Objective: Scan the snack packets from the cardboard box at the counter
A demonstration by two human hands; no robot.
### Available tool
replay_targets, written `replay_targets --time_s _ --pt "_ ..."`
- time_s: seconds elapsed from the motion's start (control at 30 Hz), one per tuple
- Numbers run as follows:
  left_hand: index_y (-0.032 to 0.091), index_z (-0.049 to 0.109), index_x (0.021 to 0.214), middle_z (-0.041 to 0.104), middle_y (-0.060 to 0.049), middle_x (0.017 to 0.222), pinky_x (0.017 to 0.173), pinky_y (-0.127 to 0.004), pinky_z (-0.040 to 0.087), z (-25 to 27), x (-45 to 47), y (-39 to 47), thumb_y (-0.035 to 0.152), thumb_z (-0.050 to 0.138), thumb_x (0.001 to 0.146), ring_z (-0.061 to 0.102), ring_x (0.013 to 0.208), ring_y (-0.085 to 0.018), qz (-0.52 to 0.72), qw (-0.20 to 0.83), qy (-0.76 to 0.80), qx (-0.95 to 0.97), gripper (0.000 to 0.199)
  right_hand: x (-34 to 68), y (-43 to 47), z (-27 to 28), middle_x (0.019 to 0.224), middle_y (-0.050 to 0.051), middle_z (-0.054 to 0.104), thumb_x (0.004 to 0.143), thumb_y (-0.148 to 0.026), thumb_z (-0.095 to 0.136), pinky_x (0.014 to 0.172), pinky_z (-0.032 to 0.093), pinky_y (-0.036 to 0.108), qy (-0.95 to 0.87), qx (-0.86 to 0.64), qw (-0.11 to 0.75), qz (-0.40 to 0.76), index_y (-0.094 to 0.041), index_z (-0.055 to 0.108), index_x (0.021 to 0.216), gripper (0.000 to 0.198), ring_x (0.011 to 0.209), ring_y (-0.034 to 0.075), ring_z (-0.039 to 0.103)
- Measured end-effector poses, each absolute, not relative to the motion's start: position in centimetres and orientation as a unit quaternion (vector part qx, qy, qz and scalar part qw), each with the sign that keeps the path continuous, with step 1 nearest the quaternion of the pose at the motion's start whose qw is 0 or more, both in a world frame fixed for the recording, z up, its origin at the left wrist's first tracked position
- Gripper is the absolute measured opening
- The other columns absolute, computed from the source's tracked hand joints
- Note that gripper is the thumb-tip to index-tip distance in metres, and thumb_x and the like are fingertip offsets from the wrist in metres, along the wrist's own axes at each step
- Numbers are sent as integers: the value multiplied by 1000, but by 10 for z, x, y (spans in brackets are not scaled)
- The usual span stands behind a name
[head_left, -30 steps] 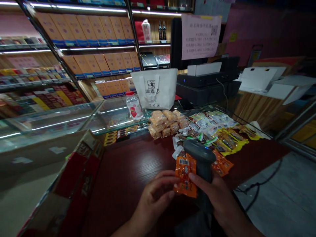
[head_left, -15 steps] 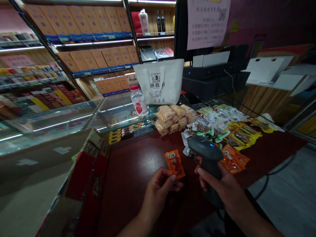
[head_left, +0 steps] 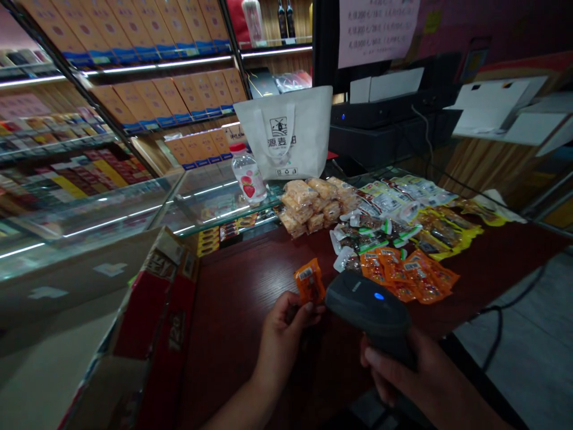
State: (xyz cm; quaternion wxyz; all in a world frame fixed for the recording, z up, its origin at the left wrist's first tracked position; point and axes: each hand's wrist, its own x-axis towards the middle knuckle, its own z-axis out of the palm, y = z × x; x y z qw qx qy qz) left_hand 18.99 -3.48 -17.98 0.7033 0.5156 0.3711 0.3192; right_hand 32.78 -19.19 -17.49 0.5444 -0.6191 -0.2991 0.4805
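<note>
My left hand (head_left: 286, 325) pinches the lower edge of a small orange snack packet (head_left: 310, 282), holding it tilted up with its barcode label showing. My right hand (head_left: 403, 370) is wrapped round the handle of a dark barcode scanner (head_left: 369, 301), which has a blue light on top. The scanner's head points left, close to the packet. Behind the scanner lie several more orange snack packets (head_left: 418, 276), partly covered by it. Beyond them are dark snack packs with green and white wrappers (head_left: 364, 233) and yellow-edged packs (head_left: 447, 230).
A pile of clear-wrapped pastries (head_left: 308, 203) sits at the table's back. Behind it stand a white tote bag (head_left: 308, 131) and a strawberry-printed bottle (head_left: 248, 176). An open cardboard box (head_left: 152, 298) is at left. White-labelled packs (head_left: 403, 194) lie near the dark checkout machine (head_left: 385, 143).
My left hand has raised and tilted the orange packet. The scanner has come left and nearer to it, uncovering more orange packets behind. The whole view has shifted slightly.
</note>
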Motion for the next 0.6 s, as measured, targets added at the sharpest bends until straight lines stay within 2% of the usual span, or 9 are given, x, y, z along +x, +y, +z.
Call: replay_targets --time_s 0.17,0.3,0.5,0.6 --pt "18 56 70 67 4 64 67 -22 57 -177 191 -36 37 84 69 67 63 -12 319 703 367 520 34 329 -195 -175 49 -3 60 79 -59 69 49 41 26 -298 -624 539 481 -20 62 83 40 46 13 52" --pt "18 54 69 66 5 61 67 -22 57 -179 192 -36 37 85 67 66 61 -11 323 709 364 511 37 331 -196 -171 50 -4 58 83 -56 66 51 43 25 -317 -630 525 476 -20 60 83 37 47 13 52" --pt "16 58 72 75 -2 79 67 -24 57 -175 191 -38 40 83 70 74 83 -21 312 686 376 539 34 333 -197 -169 52 -5 56 85 -54 64 51 41 24 -315 -637 518 476 -20 58 82 35 48 12 50" --pt "16 58 73 76 -4 82 69 -26 58 -174 191 -39 41 82 71 75 86 -23 306 680 383 545 34 332 -197 -172 51 -5 56 85 -54 64 50 41 24 -323 -637 516 474 -20 58 81 35 47 12 49"
